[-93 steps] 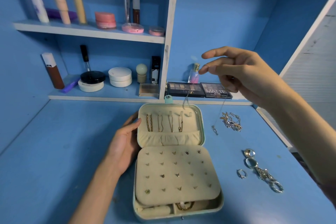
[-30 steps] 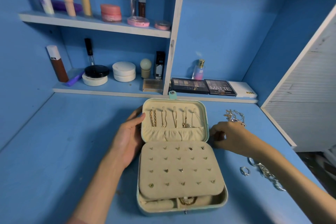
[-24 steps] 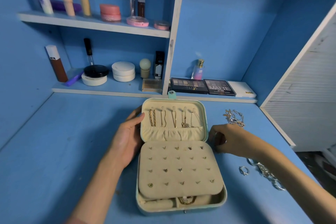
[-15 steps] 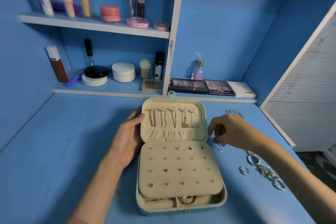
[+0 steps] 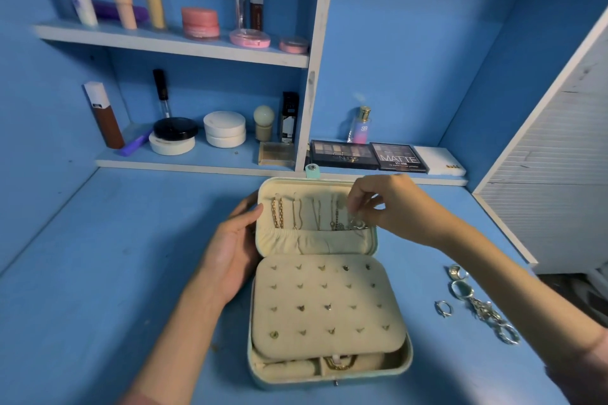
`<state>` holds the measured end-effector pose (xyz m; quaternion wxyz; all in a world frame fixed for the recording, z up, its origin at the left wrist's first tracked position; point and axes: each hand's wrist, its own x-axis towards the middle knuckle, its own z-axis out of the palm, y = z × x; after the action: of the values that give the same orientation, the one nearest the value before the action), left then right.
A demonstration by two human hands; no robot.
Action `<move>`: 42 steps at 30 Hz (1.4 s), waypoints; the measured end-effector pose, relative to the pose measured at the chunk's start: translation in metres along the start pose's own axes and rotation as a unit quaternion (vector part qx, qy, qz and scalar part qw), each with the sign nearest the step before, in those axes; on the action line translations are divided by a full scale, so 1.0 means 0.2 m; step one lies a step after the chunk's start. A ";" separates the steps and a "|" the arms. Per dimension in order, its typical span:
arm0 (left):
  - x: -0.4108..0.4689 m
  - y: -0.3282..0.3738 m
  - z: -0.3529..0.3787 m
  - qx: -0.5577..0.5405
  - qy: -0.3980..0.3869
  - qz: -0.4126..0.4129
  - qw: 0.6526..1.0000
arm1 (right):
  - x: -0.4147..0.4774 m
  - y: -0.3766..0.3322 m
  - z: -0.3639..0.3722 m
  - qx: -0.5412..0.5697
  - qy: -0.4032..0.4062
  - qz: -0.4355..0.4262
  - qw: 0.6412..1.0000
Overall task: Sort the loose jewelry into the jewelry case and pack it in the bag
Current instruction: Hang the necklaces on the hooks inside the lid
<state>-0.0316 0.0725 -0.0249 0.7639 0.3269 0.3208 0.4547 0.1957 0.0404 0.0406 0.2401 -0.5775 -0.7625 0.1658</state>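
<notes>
The mint jewelry case (image 5: 408,362) lies open on the blue desk, its cream lid upright with several chains hanging from hooks. My left hand (image 5: 230,253) holds the lid's left edge. My right hand (image 5: 391,204) is over the lid's right side and pinches a thin silver necklace (image 5: 357,223) whose bunched end hangs by the lid pocket. A cream earring panel (image 5: 325,306) with several studs covers the base. Loose silver rings and a chain (image 5: 477,302) lie on the desk to the right of the case.
Low shelves behind the case carry eyeshadow palettes (image 5: 368,154), a perfume bottle (image 5: 360,125), compacts and jars (image 5: 223,128). An upper shelf (image 5: 171,43) holds tubes and pink pots. A white slatted panel (image 5: 559,158) stands at the right.
My right hand picked a silver necklace off the desk beside the case and lifted it up to the lid's right side. My left hand has stayed on the lid.
</notes>
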 end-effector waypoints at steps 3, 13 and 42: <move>0.00 0.00 0.00 -0.003 0.004 0.000 1.000 | -0.04 0.04 0.02 -0.024 0.081 -0.019 0.996; 0.00 0.00 0.00 -0.007 0.002 -0.006 1.000 | -0.16 0.20 0.09 0.301 -0.106 0.223 0.921; 0.00 -0.01 -0.01 0.001 -0.010 0.008 1.000 | -0.09 -0.01 0.00 -0.190 -0.008 0.037 0.981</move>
<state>-0.0319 0.0733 -0.0270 0.7628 0.3349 0.3115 0.4570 0.1986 0.0223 0.0380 0.1138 -0.6391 -0.7600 0.0308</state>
